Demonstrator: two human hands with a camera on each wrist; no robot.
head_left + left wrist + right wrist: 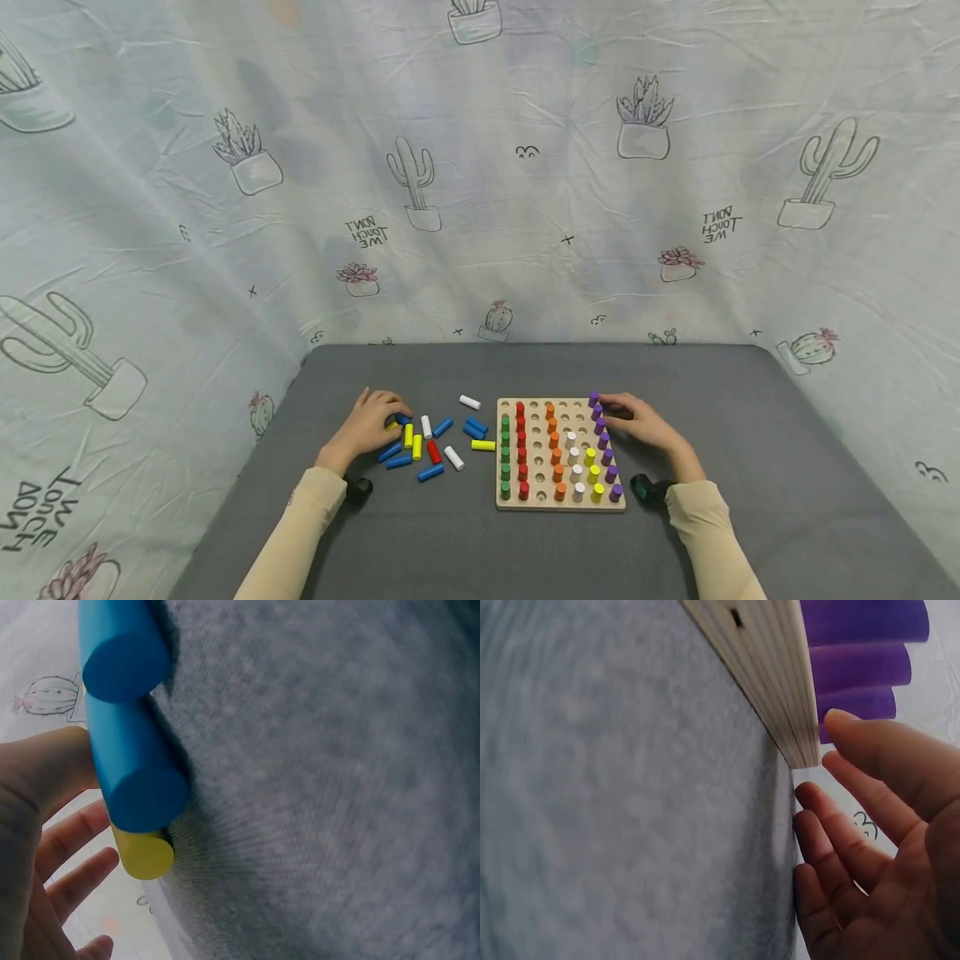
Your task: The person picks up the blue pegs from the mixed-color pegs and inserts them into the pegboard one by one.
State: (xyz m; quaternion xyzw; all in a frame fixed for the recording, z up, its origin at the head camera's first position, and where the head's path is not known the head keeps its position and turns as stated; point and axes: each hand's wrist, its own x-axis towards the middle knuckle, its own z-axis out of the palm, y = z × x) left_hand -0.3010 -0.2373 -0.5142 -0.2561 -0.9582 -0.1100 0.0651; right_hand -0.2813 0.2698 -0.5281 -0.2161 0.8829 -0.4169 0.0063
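A wooden pegboard (558,505) lies on the grey table, holding columns of green (505,455), red (521,450), orange (555,454), white, yellow and purple pegs (604,442). My right hand (637,421) rests at the board's right edge beside the purple column, fingers loosely curved and holding nothing. In the right wrist view the right hand (870,825) hovers by the board's corner (769,682) and the purple pegs (862,664). My left hand (371,423) rests over the loose pegs. In the left wrist view its thumb (52,769) touches a blue peg (139,780) lying beside a yellow peg (144,855).
Several loose pegs lie between my hands: blue (431,473), red (433,452), white (453,457), yellow (483,445), and another white one (470,402). Cactus-print cloth (480,167) hangs behind and beside the grey table (750,417).
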